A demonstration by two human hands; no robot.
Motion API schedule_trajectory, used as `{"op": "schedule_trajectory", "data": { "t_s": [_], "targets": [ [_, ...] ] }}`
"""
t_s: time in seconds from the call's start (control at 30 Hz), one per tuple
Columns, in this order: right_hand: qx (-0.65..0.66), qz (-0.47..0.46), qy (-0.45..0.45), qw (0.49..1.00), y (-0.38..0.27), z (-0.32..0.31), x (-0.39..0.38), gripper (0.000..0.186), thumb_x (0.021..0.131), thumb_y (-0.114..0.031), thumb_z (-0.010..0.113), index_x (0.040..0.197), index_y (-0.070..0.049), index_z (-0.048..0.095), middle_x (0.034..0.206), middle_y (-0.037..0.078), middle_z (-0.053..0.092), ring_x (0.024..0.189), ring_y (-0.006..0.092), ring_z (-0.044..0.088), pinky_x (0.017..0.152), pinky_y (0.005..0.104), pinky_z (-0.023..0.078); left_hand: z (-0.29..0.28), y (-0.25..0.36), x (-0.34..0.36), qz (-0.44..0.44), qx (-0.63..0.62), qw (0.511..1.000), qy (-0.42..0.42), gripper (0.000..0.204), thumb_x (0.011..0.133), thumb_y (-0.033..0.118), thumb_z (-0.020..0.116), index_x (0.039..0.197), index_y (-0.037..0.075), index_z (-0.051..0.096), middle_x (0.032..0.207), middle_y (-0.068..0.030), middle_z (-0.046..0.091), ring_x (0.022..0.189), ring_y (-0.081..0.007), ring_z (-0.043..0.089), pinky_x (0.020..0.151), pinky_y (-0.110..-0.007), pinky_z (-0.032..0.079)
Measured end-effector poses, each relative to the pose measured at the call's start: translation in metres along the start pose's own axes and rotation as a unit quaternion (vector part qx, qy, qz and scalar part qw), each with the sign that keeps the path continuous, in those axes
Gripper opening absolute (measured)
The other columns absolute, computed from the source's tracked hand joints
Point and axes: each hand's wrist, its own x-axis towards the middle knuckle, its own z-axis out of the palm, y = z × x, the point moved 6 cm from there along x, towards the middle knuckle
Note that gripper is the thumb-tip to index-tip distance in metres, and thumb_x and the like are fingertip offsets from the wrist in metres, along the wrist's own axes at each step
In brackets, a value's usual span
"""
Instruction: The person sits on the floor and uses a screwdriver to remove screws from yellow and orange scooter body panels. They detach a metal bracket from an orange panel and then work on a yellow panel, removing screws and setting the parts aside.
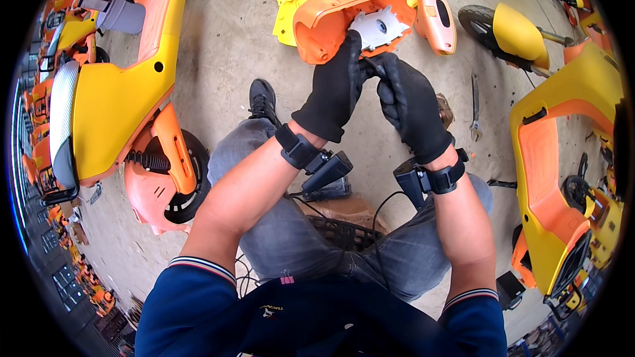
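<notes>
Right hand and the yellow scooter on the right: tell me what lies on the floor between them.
In the head view, a wrench and a brown object partly hidden by the right hand.

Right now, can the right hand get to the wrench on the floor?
Probably yes. The wrench lies off to the right of the right hand, and nothing covers it. It would likely need to reach down, past a brown thing.
</notes>
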Motion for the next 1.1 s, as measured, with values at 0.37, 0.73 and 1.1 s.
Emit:
{"op": "schedule_trajectory", "data": {
  "t_s": [0.37,0.73,1.1],
  "targets": [
    [-0.214,-0.268,0.112,0.933,-0.024,0.008,-0.006,0.02,0.091,-0.019,0.065,0.097,-0.002,0.058,0.079,0.007,0.063,0.058,0.0086,0.057,0.054,0.0245,0.044,-0.005,0.017,-0.016,0.323,0.484,0.81,-0.065,0.041,0.095,0.007,0.06,0.131,-0.004,0.046,0.108,-0.013,0.063,0.094,-0.0202,0.067,0.072,-0.028,0.053],
    [-0.149,-0.042,0.068,0.986,-0.015,0.002,-0.004,0.034,0.098,-0.036,0.052,0.088,-0.005,0.057,0.06,0.001,0.052,0.046,0.0073,0.045,0.045,0.0242,0.037,-0.002,0.012,-0.013,0.306,0.422,0.852,-0.051,0.048,0.091,0.003,0.063,0.134,-0.007,0.042,0.107,-0.0186,0.064,0.093,-0.0273,0.069,0.075,-0.033,0.056],
    [-0.192,-0.221,0.089,0.952,-0.023,0.008,-0.005,0.021,0.093,-0.018,0.062,0.099,0.0,0.055,0.078,0.004,0.061,0.061,0.0066,0.053,0.056,0.0235,0.043,-0.005,-0.004,-0.003,0.007,-0.144,0.989,0.033,0.048,0.089,0.004,0.065,0.131,-0.006,0.045,0.097,-0.0164,0.064,0.083,-0.0277,0.067,0.069,-0.033,0.054]
  ]
}}
